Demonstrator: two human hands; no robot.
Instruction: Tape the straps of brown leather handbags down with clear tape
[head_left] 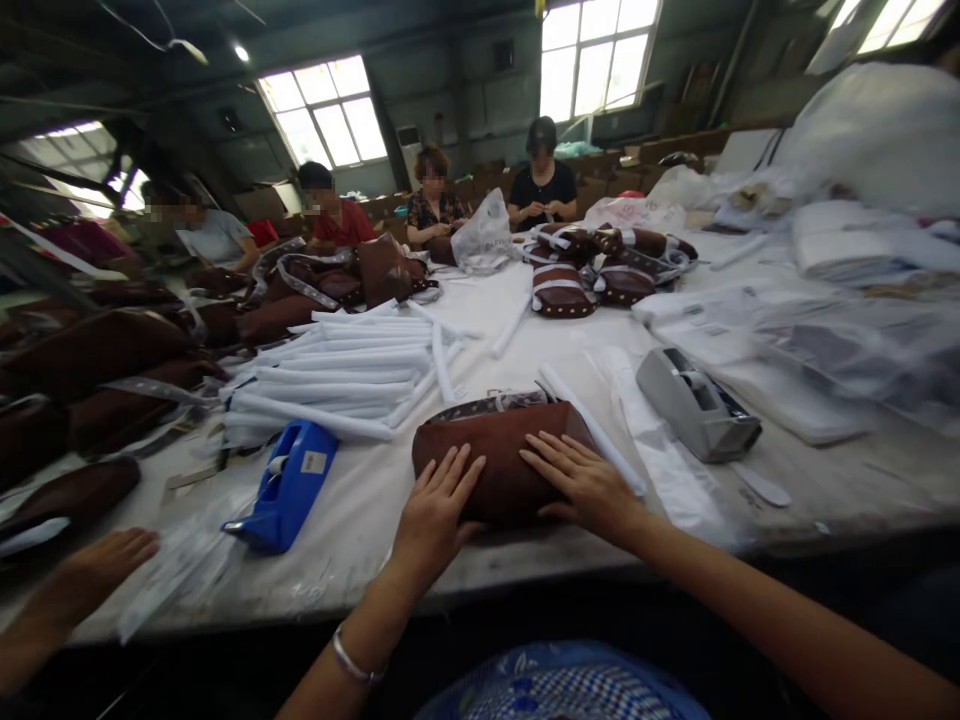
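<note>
A brown handbag (502,450) lies on the white-covered table right in front of me, its patterned strap or trim showing along the far edge. My left hand (439,505) rests on the bag's left half, fingers stretched out flat. On the right half lies my right hand (581,480), its fingers also spread over the brown surface. Neither hand grips anything. Just beyond the bag's right end, a white paper roll (592,425) lies slantwise. To the left stands a blue tape dispenser (289,485), and to the right a grey tape dispenser (697,405).
A pile of white rolls (330,370) lies beyond the blue dispenser. Brown bags (562,285) are heaped at the back and far left. Plastic sheets (847,350) cover the right side. A co-worker's hand (97,570) reaches in at left; several people sit across the table.
</note>
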